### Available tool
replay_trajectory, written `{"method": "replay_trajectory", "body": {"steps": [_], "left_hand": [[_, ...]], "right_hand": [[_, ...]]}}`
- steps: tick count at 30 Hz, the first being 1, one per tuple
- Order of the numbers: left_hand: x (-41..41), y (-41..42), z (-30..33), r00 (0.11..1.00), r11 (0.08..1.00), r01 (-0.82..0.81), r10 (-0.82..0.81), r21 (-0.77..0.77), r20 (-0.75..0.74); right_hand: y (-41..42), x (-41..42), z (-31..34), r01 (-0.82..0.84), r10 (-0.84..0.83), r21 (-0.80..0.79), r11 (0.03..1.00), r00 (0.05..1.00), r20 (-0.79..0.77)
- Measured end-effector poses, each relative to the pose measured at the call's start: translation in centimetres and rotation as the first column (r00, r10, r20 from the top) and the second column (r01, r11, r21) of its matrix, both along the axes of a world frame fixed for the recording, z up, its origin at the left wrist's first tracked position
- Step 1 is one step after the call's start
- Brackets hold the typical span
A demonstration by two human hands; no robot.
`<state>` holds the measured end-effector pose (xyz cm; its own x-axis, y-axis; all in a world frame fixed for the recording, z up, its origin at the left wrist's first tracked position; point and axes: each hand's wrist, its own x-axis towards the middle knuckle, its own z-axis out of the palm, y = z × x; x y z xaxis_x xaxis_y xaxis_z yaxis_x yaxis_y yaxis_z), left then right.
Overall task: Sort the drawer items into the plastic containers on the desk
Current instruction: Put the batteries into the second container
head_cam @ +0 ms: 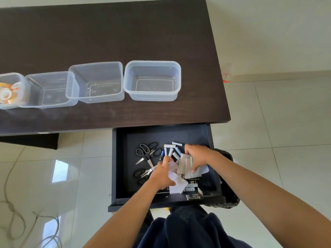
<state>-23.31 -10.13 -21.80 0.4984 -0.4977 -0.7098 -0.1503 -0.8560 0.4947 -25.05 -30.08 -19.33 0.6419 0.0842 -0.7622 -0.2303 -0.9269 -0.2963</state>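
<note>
A person's two hands reach into an open dark drawer [213, 178] pulled out from under the near edge of a dark wooden desk [107, 36]. The right hand [198, 155] curls its fingers round a small stack of pale, glossy cards [185, 165] near the middle of the drawer, while the left hand [162, 173] pinches loose paper slips [177, 185] just beside that stack. In the drawer, toward its back, lie white batteries [170, 149]; to their left lie black-handled scissors [146, 152], with a second pair of scissors [141, 174] partly hidden by the left hand. Small metal clips [192, 196] sit at the drawer's front edge. Up on the desk, beyond the drawer, four clear plastic containers stand in a row: the rightmost container [152, 80], a second container [95, 82], a third container [50, 90] touching it, and the leftmost container [12, 90], which holds tape rolls [6, 93]. A dark woven basket [227, 203] stands on the tiled floor against the drawer's right side.
</note>
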Motion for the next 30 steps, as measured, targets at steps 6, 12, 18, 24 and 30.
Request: {"method": "replay_trajectory", "body": {"steps": [6,12,18,24,30], "left_hand": [[-1.2,0.3,-0.4,0.996,0.996,-0.088,0.089,-0.021,0.028],[-1.4,0.8,-0.1,0.986,0.983,-0.165,0.166,-0.075,0.006],[0.8,2.8,0.6,0.970,0.966,-0.231,0.237,-0.120,0.042],[2.8,5.8,1.2,0.917,0.917,-0.379,0.390,-0.120,0.084],[4.4,8.3,1.0,0.863,0.877,-0.479,0.478,-0.031,0.166]], "right_hand": [[-0.1,-0.1,0.0,-0.073,0.073,-0.011,0.997,0.997,0.040],[-0.1,-0.3,-0.2,0.028,-0.037,0.074,0.997,0.990,0.134],[-0.6,0.3,0.5,0.339,-0.392,0.292,0.895,0.908,0.149],[-0.7,1.6,0.4,0.596,-0.680,0.361,0.717,0.711,0.176],[-0.2,1.9,-0.2,0.709,-0.809,0.388,0.588,0.521,0.273]]}}
